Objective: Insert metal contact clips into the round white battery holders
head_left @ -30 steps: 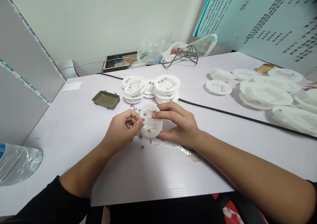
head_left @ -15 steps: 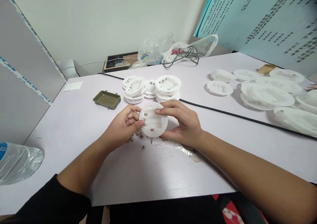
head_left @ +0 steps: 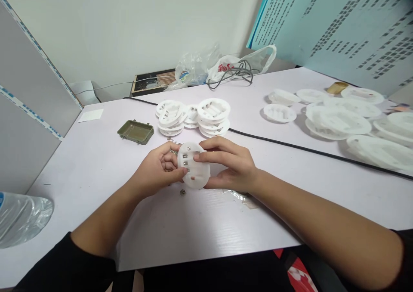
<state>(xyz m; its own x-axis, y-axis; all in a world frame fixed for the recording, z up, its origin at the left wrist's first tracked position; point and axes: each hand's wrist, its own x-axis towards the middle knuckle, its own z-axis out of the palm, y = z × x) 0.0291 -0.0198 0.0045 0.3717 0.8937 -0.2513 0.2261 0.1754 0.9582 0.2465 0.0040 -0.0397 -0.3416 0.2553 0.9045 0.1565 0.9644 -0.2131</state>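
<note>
The left hand (head_left: 154, 171) pinches the left rim of a white round holder (head_left: 195, 174), with its fingers curled closed against it. The right hand (head_left: 230, 165) clamps the right rim, index finger laid across the face and thumb at the lower edge. The holder sits tilted between both hands over the table (head_left: 200, 231). A loose metal clip (head_left: 183, 192) lies just below the grip. Stacked white holders (head_left: 193, 116) sit beyond it, and an olive tray (head_left: 135, 131) lies beyond it to the left.
</note>
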